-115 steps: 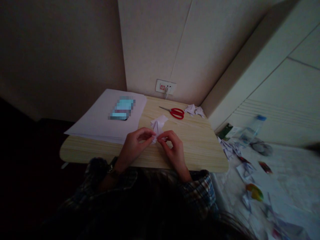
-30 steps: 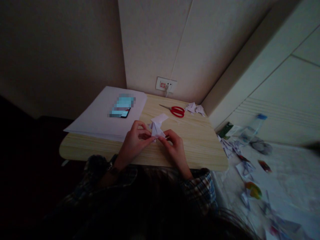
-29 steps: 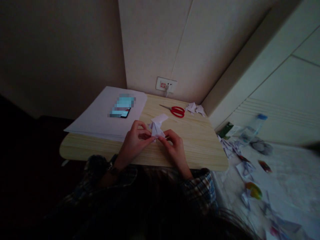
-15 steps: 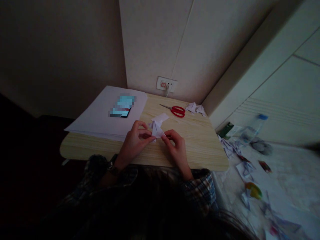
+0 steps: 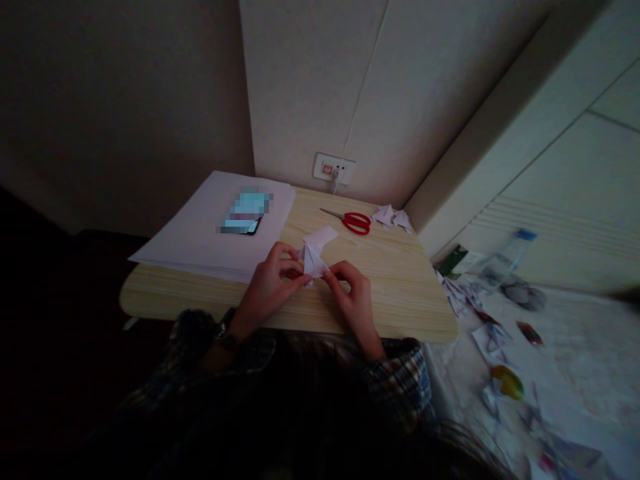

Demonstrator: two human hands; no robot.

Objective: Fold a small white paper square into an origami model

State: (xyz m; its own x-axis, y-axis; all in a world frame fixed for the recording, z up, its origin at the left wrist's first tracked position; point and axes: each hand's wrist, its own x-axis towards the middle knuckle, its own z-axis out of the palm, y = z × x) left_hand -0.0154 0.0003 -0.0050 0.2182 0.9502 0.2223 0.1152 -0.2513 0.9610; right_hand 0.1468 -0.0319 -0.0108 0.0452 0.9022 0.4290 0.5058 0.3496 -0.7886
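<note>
A small white piece of folded paper is pinched at its two lower corners, above the near part of the wooden table. My left hand grips its left side between thumb and fingers. On its right corner, the thumb and forefinger of my right hand are closed. Just behind the folded piece lies a flat white paper strip; whether the two are joined I cannot tell. Scissors with red handles rest farther back, blades pointing left.
Large white paper sheets cover the table's left side, with a phone on top. Folded paper pieces sit at the back right corner. A wall socket holds a plug. Right of the table lie a clear bottle and paper scraps.
Almost nothing differs. Both hands keep their hold on the folded paper, with only a very slight shift of the fingers.
</note>
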